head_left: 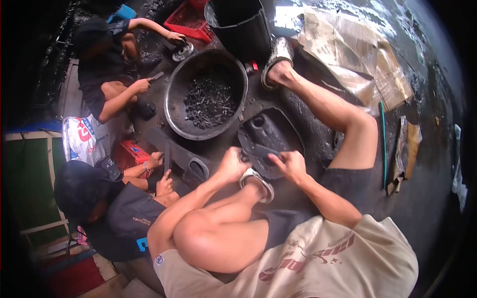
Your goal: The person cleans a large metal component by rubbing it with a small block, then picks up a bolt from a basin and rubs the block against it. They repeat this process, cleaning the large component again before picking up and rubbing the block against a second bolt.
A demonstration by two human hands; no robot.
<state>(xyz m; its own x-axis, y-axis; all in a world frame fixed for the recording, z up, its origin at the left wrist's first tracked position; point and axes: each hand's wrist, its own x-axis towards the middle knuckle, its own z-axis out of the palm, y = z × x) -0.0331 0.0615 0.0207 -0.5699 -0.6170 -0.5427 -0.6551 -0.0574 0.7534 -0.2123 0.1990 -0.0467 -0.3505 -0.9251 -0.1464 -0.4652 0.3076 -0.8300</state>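
My left hand [231,165] is closed in a fist around the rounded dark end of a flat, blade-like dark strip [263,151]. At the strip's other end, my right hand [290,166] pinches it, thumb laid along the top. Whether the strip is metal or rubber I cannot tell. Just beyond both hands lies a scooped black rubber-like piece [271,130] with a round hole, which the strip overlaps in this view. My light-coloured shoe [258,183] is below the hands, between my forearms.
A large dark basin [171,107] holds many small black pieces. Behind it are a black bucket [238,30] and a red crate [186,22]. Two people in dark clothes sit at left, holding dark strips. Cardboard [343,49] lies at the upper right, near a green stick [383,144].
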